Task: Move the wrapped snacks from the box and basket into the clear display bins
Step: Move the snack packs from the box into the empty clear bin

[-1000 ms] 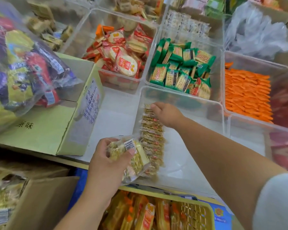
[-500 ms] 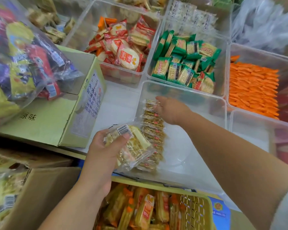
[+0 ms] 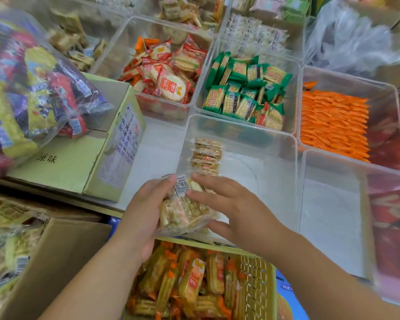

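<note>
My left hand [image 3: 143,213] grips a stack of clear-wrapped yellow crackers [image 3: 183,211] at the near left corner of a clear display bin [image 3: 252,135]. My right hand [image 3: 229,204] lies across the top of that stack, fingers on the upper packet and thumb under its near edge. A row of the same crackers [image 3: 207,155] stands along the bin's left wall. Below, a yellow basket [image 3: 256,278] holds several orange-and-yellow wrapped snacks. A brown cardboard box [image 3: 56,257] with bagged crackers sits at lower left.
A green carton [image 3: 79,162] lies left of the bin with a large bag of mixed snacks [image 3: 32,88] on it. Other clear bins hold red rice crackers [image 3: 169,72], green packets [image 3: 245,88] and orange sticks [image 3: 333,125]. An empty-looking clear bin [image 3: 328,204] stands right.
My right hand has pulled back from the row in the bin and come onto the stack. My left hand has carried the stack rightward over the bin's near corner.
</note>
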### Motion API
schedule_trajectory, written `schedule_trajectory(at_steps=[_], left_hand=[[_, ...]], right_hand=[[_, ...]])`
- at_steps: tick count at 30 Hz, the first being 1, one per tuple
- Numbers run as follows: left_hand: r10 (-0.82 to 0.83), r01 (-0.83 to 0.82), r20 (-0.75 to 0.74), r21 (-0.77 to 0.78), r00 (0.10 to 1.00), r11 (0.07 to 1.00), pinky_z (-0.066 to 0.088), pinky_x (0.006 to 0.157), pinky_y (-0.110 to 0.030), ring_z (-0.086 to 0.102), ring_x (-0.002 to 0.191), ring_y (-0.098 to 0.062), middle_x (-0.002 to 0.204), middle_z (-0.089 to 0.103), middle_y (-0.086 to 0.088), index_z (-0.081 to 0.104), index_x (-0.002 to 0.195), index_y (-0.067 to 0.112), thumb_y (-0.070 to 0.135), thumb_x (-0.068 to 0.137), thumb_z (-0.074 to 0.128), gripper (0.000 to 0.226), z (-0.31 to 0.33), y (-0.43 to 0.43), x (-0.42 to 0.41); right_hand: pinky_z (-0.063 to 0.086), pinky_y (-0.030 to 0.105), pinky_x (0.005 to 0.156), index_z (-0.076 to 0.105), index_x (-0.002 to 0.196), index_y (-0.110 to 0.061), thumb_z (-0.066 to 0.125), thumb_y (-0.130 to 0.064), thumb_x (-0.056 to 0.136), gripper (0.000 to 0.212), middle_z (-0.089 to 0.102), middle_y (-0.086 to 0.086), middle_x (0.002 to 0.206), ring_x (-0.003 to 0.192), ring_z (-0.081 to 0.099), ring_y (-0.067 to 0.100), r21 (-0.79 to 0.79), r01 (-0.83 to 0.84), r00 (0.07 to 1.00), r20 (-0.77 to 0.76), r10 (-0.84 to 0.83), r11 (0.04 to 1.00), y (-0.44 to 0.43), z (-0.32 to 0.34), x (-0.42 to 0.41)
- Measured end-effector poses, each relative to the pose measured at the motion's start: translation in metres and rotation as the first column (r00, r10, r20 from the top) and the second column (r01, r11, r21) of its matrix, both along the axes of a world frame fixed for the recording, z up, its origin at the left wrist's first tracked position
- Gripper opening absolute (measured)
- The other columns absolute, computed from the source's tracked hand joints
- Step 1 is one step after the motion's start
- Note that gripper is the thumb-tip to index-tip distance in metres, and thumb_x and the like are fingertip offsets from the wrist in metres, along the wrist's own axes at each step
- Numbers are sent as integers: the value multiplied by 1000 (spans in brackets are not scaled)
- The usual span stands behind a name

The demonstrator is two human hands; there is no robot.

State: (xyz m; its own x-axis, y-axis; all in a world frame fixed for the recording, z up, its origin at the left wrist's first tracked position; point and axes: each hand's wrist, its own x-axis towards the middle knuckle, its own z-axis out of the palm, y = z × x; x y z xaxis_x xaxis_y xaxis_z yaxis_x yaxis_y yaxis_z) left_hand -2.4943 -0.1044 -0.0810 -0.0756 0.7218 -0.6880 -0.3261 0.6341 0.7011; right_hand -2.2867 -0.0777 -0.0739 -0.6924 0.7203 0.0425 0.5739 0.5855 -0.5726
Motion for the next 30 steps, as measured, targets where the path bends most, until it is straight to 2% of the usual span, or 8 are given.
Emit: schedule_trajectory(at_steps=[6, 8, 10, 14, 19, 22, 25, 30], left_hand=[[33, -34, -50, -11, 998, 999, 56, 89, -49, 76, 102, -27, 116, 77, -7, 78, 105, 36, 76, 90, 49, 51, 9, -21, 5], [-13, 18, -102, 48, 995, 999, 47, 106, -58, 66, 123, -25, 133, 69, 2, 68, 119, 48, 84, 76, 55, 57, 14, -28, 7], [-109, 123, -126, 111, 986, 986, 41, 110, -59, 56, 133, -21, 137, 64, 13, 62, 122, 57, 87, 63, 59, 66, 18, -37, 11], [-220, 230, -80, 160, 972, 960, 59, 81, -41, 74, 101, -14, 111, 76, 9, 66, 110, 54, 70, 60, 79, 55, 20, -54, 24], [-135, 144, -71, 147, 988, 979, 62, 74, -49, 75, 84, -23, 99, 79, -2, 69, 103, 41, 43, 68, 86, 39, 19, -64, 34], [-13, 37, -160, 150, 987, 988, 63, 71, -49, 78, 82, -22, 97, 79, -2, 68, 102, 37, 25, 80, 86, 30, 15, -66, 37], [21, 23, -230, 188, 973, 982, 62, 62, -38, 78, 80, -17, 94, 79, 1, 65, 104, 36, 24, 81, 86, 33, 15, -64, 40], [-96, 178, -294, 267, 951, 947, 56, 53, -23, 75, 75, -7, 88, 77, 10, 63, 108, 36, 31, 76, 89, 42, 17, -54, 47]], right_hand=[[44, 20, 100, 69, 121, -34, 69, -37, 94, 27, 63, -20, 129, 122, 57, 4, -233, 264, 923, -220, -316, 936, -37, 12, 20], [49, 15, 82, 72, 99, -40, 64, -50, 91, 15, 71, -16, 103, 96, 67, 6, -490, 371, 761, -327, -560, 789, -47, 23, 18], [55, 23, 72, 76, 95, -32, 63, -56, 84, 29, 75, -4, 94, 80, 70, 13, -759, 331, 588, -299, -752, 561, -56, 28, 16], [56, 29, 62, 77, 89, -24, 69, -54, 77, 33, 75, 12, 87, 71, 68, 21, -922, 179, 473, -224, -852, 343, -72, 31, 17], [53, 23, 63, 71, 97, -33, 73, -54, 78, 28, 72, -1, 90, 73, 67, 10, -869, 334, 518, -155, -841, 366, -88, 26, 16], [49, 12, 74, 48, 124, -51, 72, -53, 84, 47, 53, -21, 121, 103, 57, -6, -509, 670, 581, -91, -809, 540, -100, 25, 13], [32, 14, 102, 32, 143, -53, 66, -63, 81, 72, 29, -24, 147, 137, 31, -3, -194, 557, 814, -65, -577, 807, -110, 22, 6], [34, 26, 115, 28, 152, -46, 64, -59, 81, 81, 21, -16, 161, 147, 27, 6, -244, 496, 851, -51, -522, 833, -93, 15, -5]])
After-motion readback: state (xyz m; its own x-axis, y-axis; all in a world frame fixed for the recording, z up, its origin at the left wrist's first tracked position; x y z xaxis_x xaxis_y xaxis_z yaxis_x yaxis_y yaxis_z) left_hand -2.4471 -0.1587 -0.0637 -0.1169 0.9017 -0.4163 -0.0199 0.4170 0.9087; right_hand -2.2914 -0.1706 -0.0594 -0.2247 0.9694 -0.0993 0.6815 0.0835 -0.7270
